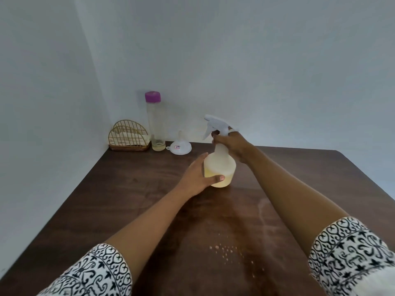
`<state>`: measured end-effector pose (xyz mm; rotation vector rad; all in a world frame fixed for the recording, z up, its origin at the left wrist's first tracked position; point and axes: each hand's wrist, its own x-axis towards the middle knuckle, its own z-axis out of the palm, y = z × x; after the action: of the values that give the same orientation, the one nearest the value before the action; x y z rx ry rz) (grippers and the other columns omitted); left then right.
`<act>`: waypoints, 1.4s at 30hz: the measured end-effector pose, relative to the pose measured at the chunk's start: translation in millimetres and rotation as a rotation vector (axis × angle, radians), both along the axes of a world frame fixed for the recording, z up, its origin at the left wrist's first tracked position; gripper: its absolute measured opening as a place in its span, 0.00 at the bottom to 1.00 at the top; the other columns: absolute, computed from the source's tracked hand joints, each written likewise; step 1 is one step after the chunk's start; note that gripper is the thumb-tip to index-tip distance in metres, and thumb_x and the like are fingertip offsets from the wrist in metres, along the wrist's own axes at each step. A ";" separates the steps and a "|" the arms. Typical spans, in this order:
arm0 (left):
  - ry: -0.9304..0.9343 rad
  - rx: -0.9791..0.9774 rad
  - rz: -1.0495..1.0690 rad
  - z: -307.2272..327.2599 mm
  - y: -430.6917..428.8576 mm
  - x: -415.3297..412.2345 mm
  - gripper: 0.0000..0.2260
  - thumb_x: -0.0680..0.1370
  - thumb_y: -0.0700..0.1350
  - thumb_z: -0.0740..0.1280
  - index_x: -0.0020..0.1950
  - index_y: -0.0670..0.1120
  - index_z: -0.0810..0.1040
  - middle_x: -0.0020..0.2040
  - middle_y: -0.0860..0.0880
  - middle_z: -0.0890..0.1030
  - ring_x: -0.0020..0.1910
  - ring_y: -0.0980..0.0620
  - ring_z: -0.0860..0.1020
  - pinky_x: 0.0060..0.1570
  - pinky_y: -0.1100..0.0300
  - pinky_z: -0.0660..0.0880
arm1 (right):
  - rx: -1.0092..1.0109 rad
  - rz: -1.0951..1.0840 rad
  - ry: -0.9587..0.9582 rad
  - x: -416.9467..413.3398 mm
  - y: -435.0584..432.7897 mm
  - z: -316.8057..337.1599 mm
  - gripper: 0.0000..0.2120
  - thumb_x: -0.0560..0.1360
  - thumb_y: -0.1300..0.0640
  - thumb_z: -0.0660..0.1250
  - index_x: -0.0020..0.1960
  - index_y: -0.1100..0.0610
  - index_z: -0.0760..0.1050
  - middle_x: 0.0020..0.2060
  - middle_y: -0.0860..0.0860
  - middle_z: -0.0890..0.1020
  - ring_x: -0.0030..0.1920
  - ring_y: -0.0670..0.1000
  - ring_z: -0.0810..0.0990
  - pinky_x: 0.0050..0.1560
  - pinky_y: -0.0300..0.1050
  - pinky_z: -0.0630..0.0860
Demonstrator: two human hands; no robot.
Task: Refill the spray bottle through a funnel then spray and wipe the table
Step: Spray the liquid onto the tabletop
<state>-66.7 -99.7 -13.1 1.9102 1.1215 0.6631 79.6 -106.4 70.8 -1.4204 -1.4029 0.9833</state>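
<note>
the right hand [232, 144] has its grip closed round the neck of the spray bottle [220, 167], just under the trigger head. the left hand [198, 176] cups the body. the bottle stands upright mid-desk [128, 189], nozzle pointing left and away; droplets [226, 251] lie nearer the person. the funnel [179, 146] sits behind.

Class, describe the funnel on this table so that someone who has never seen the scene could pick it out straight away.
Look to the far left corner of the dark wooden table, where a gold wire holder and a tall clear bottle with a purple cap stand. Just right of that bottle sits the funnel: small, white, resting mouth-down with its spout pointing up.
</note>
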 end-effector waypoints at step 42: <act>0.517 0.493 0.536 69.0 114.2 -153.3 0.18 0.77 0.46 0.65 0.66 0.50 0.74 0.61 0.47 0.80 0.60 0.45 0.77 0.55 0.55 0.72 | 0.382 -0.341 -0.523 -82.5 76.0 -6.0 0.20 0.71 0.56 0.72 0.60 0.58 0.72 0.53 0.55 0.76 0.55 0.52 0.75 0.55 0.45 0.70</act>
<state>-220.0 14.5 56.0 2.2837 1.9879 0.8076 -2.9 -30.5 64.8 -1.6076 -1.5376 0.1097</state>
